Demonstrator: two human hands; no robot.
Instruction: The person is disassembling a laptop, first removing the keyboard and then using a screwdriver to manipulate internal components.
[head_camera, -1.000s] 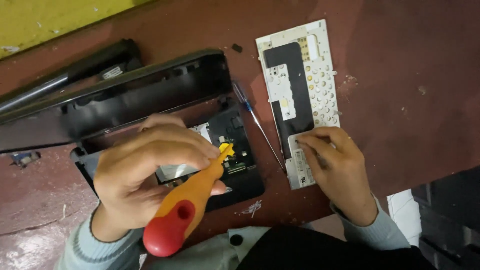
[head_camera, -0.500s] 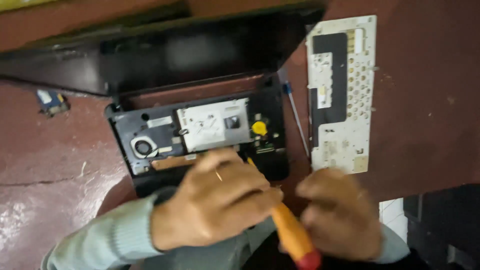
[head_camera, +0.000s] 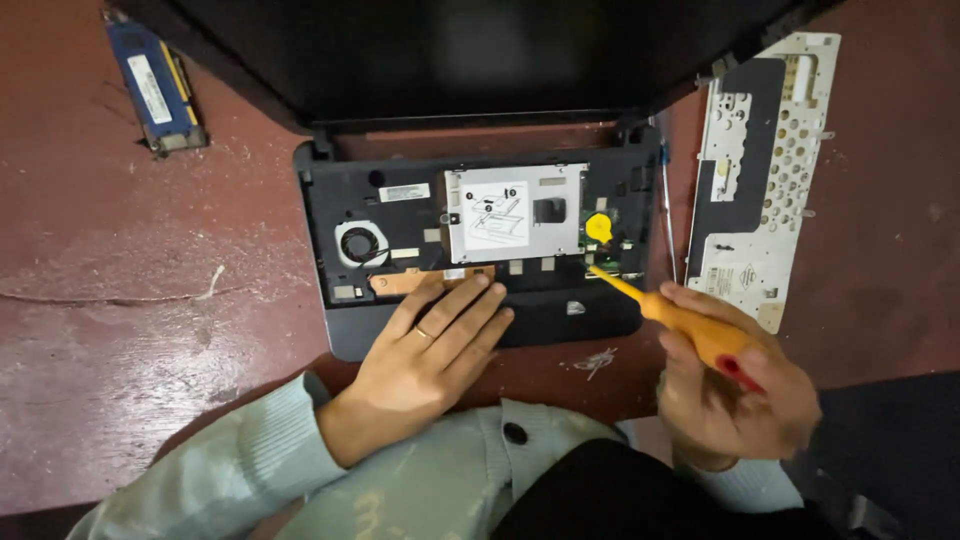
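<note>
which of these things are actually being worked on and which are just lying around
In use:
- opened laptop base, lid up
- left hand, flat on the base's front edge
- right hand, gripping the orange screwdriver, tip at the base's right side

Lying about:
- keyboard backplate, right of the laptop
- thin blue-handled tool, beside the backplate
- blue memory module, far left

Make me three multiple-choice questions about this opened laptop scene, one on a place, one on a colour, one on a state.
1. Where does the white perforated keyboard backplate lie? A left of the laptop; B right of the laptop; C on the laptop lid
2. What colour is the screwdriver's handle? A green; B orange-yellow; C blue
3. How is the left hand? A flat on the black laptop base's front edge; B gripping a cable; C lifted off

B: it rests right of the base.
B: the handle in the right hand is orange-yellow.
A: its fingers lie spread on the base.
</note>
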